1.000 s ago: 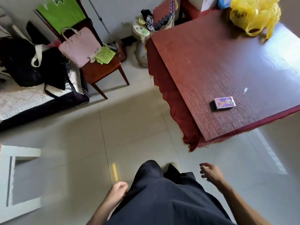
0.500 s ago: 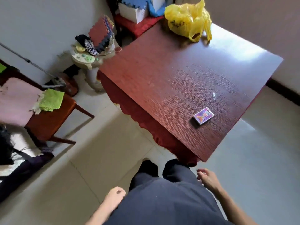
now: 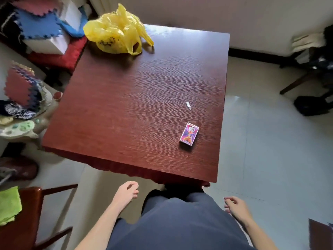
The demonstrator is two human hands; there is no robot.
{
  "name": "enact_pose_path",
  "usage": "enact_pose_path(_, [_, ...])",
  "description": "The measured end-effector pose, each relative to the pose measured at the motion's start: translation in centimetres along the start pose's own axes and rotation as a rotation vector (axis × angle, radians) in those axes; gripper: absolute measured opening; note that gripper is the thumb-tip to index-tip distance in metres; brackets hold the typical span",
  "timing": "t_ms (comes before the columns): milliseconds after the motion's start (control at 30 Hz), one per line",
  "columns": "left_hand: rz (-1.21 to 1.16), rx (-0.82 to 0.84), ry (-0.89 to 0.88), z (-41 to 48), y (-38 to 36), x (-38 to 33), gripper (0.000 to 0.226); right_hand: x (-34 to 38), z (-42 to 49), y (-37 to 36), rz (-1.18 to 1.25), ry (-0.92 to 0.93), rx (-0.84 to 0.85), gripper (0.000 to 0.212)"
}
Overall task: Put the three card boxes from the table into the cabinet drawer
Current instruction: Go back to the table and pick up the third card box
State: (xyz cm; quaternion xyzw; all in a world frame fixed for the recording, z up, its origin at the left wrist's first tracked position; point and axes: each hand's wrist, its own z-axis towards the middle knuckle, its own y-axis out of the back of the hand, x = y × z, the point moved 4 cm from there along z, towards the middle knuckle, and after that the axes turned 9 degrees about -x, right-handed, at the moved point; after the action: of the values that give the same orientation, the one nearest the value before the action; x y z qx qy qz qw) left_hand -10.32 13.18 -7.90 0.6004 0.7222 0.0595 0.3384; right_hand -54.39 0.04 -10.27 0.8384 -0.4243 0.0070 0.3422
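Nearest the camera, dark trousers are seen, w/ both bare arms hanging at the sides, short of the tabletop's near edge. The left hand is held just below that edge, fingers loosely curled, nothing gripped. The right hand is held off the near right corner of the tabletop, over the tiled floor, fingers half-curled and likewise empty. Neither hand is touching the tabletop.

One card box is seen lying flat on the dark red wood-grain tabletop, toward the near right part, approx. between the centre and the right edge; its purple printed face is turned up and its long side runs roughly away from the viewer. No other card box can be made out on the tabletop. Just beyond the box, still on the right part, a small white scrap is lying apart from it. At the far left corner of the tabletop a crumpled yellow plastic bag is resting.

Left of the tabletop's near corner a wooden chair w/ a green cloth is partly seen. Left of the far corner, foam mats in blue and pink are stacked on white boxes. The cabinet drawer is not in view.
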Motion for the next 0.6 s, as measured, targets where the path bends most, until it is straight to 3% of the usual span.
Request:
enact_pose_path(200, [0.091,0.044,-0.011,2.9,0.6,-3.0,0.007,10.9,1.3,1.1,0.13,0.235,-0.138,0.014])
enact_pose_path(333, [0.133,0.088,-0.006,4.1,1.7,-3.4,0.009,19.5,1.2,-0.4,0.005,0.401,-0.118,0.01])
enact_pose_path(400, [0.16,0.101,0.002,4.6,2.0,-3.7,0.01,23.2,0.9,-1.4,-0.167,0.521,-0.153,0.035])
enact_pose_path(500, [0.153,0.109,-0.027,5.0,2.4,-4.9,0.011,27.6,0.2,-2.8,-0.46,0.703,-0.18,0.091])
enact_pose_path(600, [0.126,0.113,-0.052,5.4,2.5,-6.0,0.012,30.1,0.3,-4.4,-0.71,0.825,-0.177,0.116])
